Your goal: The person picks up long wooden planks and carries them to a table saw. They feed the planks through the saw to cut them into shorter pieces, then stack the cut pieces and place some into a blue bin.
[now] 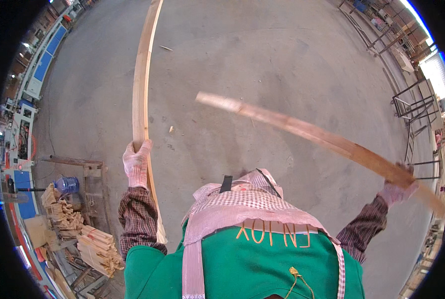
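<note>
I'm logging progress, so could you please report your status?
Left hand grips left plank. Right hand grips right plank, blurred. Scrap on floor.

**Left board point(141, 89) and right board point(302, 128), as held**

In my remote view, the left board is long, narrow and light brown, with a paler edge along its right side. Gripped in the left hand point(136, 160), it runs nearly lengthwise up the view and leaves it at the top; its lower end extends below the grip. The right board, redder and blurred, I see slanting from the right hand point(399, 185) up and leftward, its far end paler, its near end projecting beyond the grip.
</note>
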`<state>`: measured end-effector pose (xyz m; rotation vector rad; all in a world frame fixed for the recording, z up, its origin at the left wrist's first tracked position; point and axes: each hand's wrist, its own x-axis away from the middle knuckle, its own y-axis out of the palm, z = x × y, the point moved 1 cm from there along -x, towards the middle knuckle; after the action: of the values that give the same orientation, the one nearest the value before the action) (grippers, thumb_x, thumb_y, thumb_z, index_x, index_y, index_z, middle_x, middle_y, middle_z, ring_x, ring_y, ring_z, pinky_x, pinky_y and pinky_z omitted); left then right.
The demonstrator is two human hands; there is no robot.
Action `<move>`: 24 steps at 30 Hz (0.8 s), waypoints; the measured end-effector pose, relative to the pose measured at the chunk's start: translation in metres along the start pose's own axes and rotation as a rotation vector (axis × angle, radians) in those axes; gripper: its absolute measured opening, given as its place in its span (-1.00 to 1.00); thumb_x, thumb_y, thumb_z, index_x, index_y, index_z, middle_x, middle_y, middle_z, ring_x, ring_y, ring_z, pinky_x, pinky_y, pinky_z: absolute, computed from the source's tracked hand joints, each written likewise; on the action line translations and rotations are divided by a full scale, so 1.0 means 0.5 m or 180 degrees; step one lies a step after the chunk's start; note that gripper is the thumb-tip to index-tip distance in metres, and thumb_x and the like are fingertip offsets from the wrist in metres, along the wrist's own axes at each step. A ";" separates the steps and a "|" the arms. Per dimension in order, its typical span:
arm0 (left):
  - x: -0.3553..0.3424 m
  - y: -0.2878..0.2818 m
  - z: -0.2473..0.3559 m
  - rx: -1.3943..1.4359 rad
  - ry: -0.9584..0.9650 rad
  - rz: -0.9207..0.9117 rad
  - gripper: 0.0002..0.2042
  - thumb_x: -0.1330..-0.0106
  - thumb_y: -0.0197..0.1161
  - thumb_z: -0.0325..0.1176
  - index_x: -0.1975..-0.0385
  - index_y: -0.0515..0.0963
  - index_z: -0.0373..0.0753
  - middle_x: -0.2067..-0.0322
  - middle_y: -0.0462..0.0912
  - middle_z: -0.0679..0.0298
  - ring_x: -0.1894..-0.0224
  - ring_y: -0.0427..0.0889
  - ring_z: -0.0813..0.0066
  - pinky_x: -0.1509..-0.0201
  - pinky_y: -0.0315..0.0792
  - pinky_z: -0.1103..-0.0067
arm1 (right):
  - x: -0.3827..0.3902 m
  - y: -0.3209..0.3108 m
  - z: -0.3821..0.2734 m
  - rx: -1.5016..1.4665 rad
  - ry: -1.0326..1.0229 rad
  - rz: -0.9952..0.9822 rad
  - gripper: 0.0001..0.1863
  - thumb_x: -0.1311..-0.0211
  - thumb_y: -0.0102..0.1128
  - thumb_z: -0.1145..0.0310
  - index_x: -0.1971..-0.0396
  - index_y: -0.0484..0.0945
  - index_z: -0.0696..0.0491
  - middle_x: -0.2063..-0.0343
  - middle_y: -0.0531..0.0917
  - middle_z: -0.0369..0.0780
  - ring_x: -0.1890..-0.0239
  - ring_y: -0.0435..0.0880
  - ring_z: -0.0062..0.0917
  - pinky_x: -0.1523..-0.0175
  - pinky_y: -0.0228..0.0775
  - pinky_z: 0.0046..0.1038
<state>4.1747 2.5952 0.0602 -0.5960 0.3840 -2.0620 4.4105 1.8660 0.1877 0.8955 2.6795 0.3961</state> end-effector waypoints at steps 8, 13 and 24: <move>-0.054 0.012 -0.111 -0.0490 -0.0229 0.0198 -0.46 -0.16 0.49 -0.05 0.05 0.64 -0.41 0.29 0.70 0.23 0.26 0.62 0.45 0.08 0.48 0.51 | 0.091 -0.136 0.061 -0.0392 -0.0522 0.1217 -0.30 -0.14 0.35 -0.01 -0.09 0.47 0.27 0.05 0.60 0.06 -0.03 0.61 0.03 -0.15 0.51 0.02; -0.011 0.005 -0.152 -0.0175 -0.0684 -0.0450 -0.50 -0.16 0.49 -0.09 0.09 0.66 -0.42 0.30 0.68 0.30 0.26 0.57 0.50 0.09 0.45 0.55 | 0.121 -0.066 0.041 -0.1296 -0.0582 0.0969 -0.23 0.04 0.53 -0.04 0.01 0.49 0.28 0.17 0.60 -0.01 0.11 0.63 -0.03 -0.06 0.54 0.03; -0.057 0.020 -0.215 -0.1756 -0.0148 -0.0953 -0.44 -0.06 0.47 0.03 0.07 0.67 -0.31 0.24 0.77 0.01 0.13 0.75 0.11 0.00 0.56 0.34 | 0.166 0.049 -0.090 -0.1003 -0.1026 -0.0449 -0.32 -0.32 0.30 0.12 -0.25 0.42 0.33 0.08 0.58 -0.02 0.02 0.57 -0.21 -0.16 0.41 -0.23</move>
<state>4.1356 2.6182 -0.0419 -1.0817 0.8961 -2.2214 4.3441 1.9286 0.2222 0.6139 2.2858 0.5682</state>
